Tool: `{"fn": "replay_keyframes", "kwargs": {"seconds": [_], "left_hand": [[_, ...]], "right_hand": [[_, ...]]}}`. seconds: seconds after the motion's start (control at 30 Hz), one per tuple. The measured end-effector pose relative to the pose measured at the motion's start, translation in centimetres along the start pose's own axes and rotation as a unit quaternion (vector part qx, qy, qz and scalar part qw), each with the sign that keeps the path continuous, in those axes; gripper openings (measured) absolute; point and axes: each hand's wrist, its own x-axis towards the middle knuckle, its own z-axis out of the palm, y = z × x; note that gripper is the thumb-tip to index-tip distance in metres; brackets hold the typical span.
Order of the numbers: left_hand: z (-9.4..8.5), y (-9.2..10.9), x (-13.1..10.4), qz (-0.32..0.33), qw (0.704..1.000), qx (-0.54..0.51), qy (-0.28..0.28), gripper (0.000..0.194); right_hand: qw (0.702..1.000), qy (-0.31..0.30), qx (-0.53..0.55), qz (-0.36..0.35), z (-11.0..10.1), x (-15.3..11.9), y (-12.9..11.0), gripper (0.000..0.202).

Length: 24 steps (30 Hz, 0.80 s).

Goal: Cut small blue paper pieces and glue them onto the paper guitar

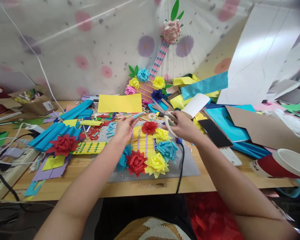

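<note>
My left hand (125, 129) pinches a small light-blue paper piece (138, 115) between its fingertips. In my right hand (183, 126) are scissors (169, 124) with white handles, their blades pointing left toward that paper but apart from it. Below both hands lies a yellow paper guitar (139, 141) with string-like lines and purple strips across it. Red, yellow and blue paper flowers ring its body, among them a red flower (137, 163) and a yellow flower (157, 164). Its neck (90, 147) reaches left to another red flower (63, 145).
A pink paper guitar (160, 60) leans against the curtain behind. Yellow paper (120, 103) and blue crepe paper (55, 135) lie around. A glue gun's blue tip and cord (182, 160), a phone (215, 132) and a red-and-white cup (281, 165) are at right.
</note>
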Motion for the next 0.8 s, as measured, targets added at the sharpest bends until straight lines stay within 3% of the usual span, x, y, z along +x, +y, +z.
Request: {"fn": "replay_keyframes", "kwargs": {"seconds": [0.07, 0.23, 0.3, 0.4, 0.5, 0.6, 0.8], "left_hand": [[0.2, 0.0, -0.3, 0.0, 0.999, -0.045, 0.023, 0.021], [-0.4, -0.3, -0.6, -0.006, 0.986, -0.128, 0.109, 0.019], [-0.7, -0.3, -0.6, -0.015, 0.981, -0.14, 0.13, 0.021], [-0.9, -0.1, -0.5, -0.029, 0.977, -0.151, 0.146, 0.022], [-0.7, 0.1, -0.5, -0.032, 0.973, -0.164, 0.156, 0.023], [-0.4, 0.1, -0.3, -0.034, 0.972, -0.166, 0.16, 0.025], [-0.2, -0.5, -0.1, -0.048, 0.974, -0.16, 0.156, 0.026]], "right_hand": [[0.998, -0.043, -0.034, -0.044, 0.9, 0.1, -1.8, 0.052], [0.977, -0.203, -0.055, 0.01, 1.9, 1.1, -3.4, 0.057], [0.966, -0.257, -0.03, -0.004, 2.0, 1.9, -3.5, 0.056], [0.934, -0.352, 0.055, -0.039, 2.0, 3.2, -3.7, 0.053], [0.89, -0.439, 0.121, -0.003, 2.1, 3.9, -4.2, 0.054], [0.869, -0.468, 0.161, 0.015, 2.6, 4.1, -4.6, 0.055], [0.856, -0.462, 0.231, 0.008, 4.3, 4.4, -4.4, 0.064]]}}
